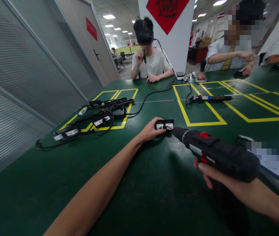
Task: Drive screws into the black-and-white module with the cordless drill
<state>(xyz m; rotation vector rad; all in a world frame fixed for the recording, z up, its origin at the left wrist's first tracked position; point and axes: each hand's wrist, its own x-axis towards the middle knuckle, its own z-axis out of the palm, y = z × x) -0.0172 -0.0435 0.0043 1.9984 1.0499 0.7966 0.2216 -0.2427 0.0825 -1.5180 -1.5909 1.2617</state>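
My left hand (151,130) grips the left end of a small black part with a white inset (169,126) on the green table (119,183). My right hand (209,172) is wrapped round the handle of a black power drill with red details (218,152). The drill lies level in the air and points left, its tip beside the right end of the small part. Whether the bit touches the part cannot be made out. Most of the drill's handle is hidden by its body and my fingers.
Black devices with cables (102,114) lie at the left in yellow tape outlines. A soldering-iron-like tool (210,98) rests at the back right, papers (274,164) at the right edge. Across the table sits a person in a headset (151,60) with a screwdriver; another person (230,57) sits further right.
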